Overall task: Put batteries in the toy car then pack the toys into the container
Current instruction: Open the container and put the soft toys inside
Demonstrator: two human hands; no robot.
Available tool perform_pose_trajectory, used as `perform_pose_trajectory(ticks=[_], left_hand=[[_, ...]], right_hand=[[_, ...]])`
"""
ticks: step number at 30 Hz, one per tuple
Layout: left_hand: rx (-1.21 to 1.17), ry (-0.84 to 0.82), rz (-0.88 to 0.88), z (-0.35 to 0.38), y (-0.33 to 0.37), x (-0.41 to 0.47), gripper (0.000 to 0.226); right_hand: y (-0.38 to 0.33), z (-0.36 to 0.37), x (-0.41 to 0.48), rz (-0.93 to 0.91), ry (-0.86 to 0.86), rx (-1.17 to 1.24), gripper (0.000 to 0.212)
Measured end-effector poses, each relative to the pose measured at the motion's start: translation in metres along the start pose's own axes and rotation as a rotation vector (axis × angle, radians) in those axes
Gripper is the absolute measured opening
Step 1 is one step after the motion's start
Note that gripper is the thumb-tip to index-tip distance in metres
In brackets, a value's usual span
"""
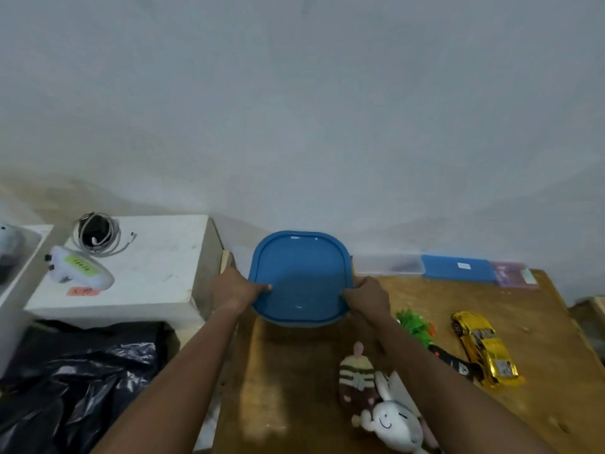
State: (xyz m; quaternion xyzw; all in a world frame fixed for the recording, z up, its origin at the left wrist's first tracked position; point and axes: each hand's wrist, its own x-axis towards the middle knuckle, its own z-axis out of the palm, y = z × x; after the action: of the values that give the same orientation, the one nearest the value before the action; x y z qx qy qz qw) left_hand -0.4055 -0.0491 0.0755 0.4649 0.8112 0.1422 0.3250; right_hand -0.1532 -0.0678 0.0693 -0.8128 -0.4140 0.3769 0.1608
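A blue-lidded container (pixel 299 267) is held above the far edge of the wooden table (pixel 540 326). My left hand (pixel 234 290) grips its left edge and my right hand (pixel 368 294) grips its right edge, thumbs on the lid. A gold toy car (pixel 484 348) lies on the table to the right. A green toy (pixel 414 324) and a black object (pixel 453 360) sit partly hidden behind my right forearm. A striped plush (pixel 357 375) and a white smiling rabbit plush (pixel 393 424) lie near the front.
A white block (pixel 163 267) at left carries a coiled cable with charger (pixel 96 234) and a white device (pixel 80 268). Black plastic bags (pixel 75 381) lie below it. Against the wall stand a clear box (pixel 388 264), a blue-lidded box (pixel 458 267) and a purple box (pixel 512 273).
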Motion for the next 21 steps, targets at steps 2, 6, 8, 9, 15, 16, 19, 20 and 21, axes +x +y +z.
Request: perform_pose_trajectory(ticks=[2, 6, 8, 9, 15, 16, 19, 20, 21], left_hand=[[-0.020, -0.044, -0.020, 0.002, -0.003, 0.004, 0.054], [-0.042, -0.094, -0.060, 0.008, -0.012, 0.015, 0.060], [-0.069, -0.109, -0.072, 0.011, -0.016, 0.018, 0.062], [-0.077, -0.112, -0.075, 0.011, -0.017, 0.019, 0.062], [-0.131, -0.120, -0.080, 0.015, -0.019, 0.021, 0.064], [-0.148, -0.129, -0.086, 0.016, -0.019, 0.021, 0.064], [-0.202, -0.166, -0.103, 0.016, -0.020, 0.023, 0.063], [-0.221, -0.183, -0.112, 0.015, -0.020, 0.024, 0.062], [-0.241, -0.193, -0.120, 0.016, -0.020, 0.024, 0.061]], right_hand=[[0.001, 0.000, 0.002, 0.035, -0.015, 0.044, 0.033], [0.000, -0.002, 0.003, 0.055, 0.000, 0.051, 0.032], [0.000, -0.001, 0.004, 0.071, 0.013, 0.054, 0.031], [-0.001, -0.002, 0.003, 0.078, 0.020, 0.060, 0.031], [-0.001, 0.000, 0.004, 0.098, 0.049, 0.073, 0.028], [-0.001, 0.000, 0.004, 0.098, 0.050, 0.066, 0.028], [-0.002, -0.001, 0.004, 0.074, 0.055, 0.066, 0.023], [-0.003, -0.001, 0.004, 0.060, 0.054, 0.062, 0.021], [-0.003, -0.001, 0.004, 0.047, 0.051, 0.055, 0.020]])
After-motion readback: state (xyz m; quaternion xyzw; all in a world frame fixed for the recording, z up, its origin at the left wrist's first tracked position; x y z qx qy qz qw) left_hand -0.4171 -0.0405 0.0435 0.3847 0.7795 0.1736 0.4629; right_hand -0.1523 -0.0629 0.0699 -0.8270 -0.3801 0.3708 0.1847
